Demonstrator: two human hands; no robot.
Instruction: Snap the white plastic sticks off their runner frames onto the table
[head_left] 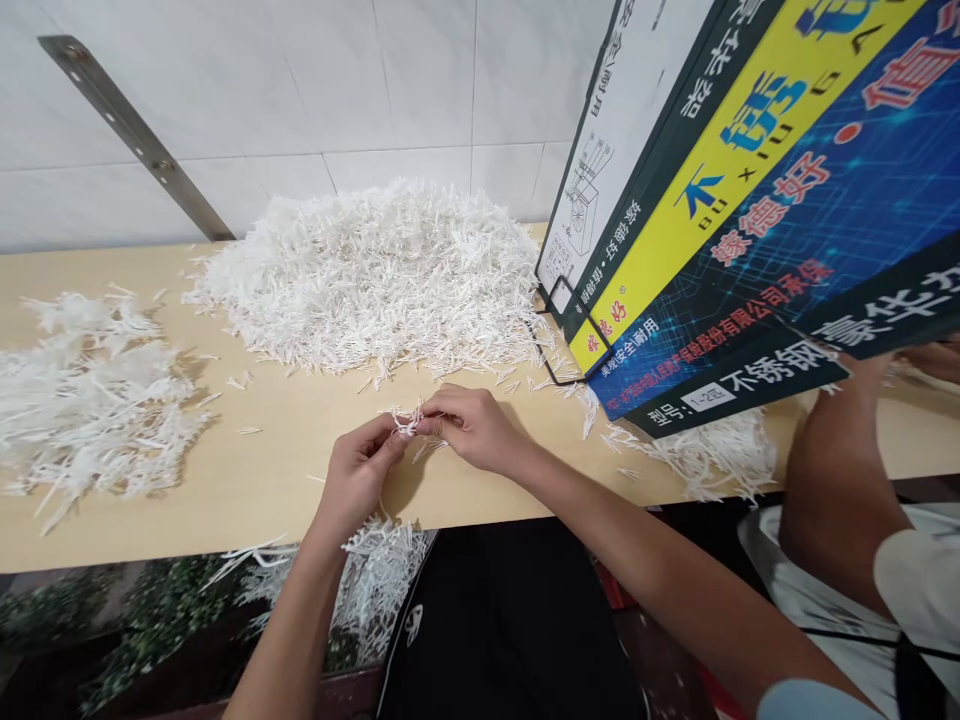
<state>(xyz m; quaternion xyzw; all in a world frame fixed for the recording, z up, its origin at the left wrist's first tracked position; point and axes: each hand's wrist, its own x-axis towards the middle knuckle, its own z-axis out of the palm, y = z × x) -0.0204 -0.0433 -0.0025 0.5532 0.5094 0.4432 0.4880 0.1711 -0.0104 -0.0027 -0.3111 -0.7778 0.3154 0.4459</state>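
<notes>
My left hand (362, 465) and my right hand (472, 425) meet fingertip to fingertip just above the table's front part. Pinched between them is a small white branched plastic piece (406, 421), its thin prongs poking out past the fingers. Both hands are closed on it, and their fingers hide much of it. Directly beyond the hands lies a large heap of short thin white plastic pieces (390, 285). A few loose slivers are on the wood under my fingers.
To the left spreads a second pile of longer white branched pieces (97, 410). A big printed box (720, 220) stands at the right, with a black wire frame (559, 365) at its corner. Another person's arm (836, 490) is beyond it. Below the table edge hang more white branches (379, 575).
</notes>
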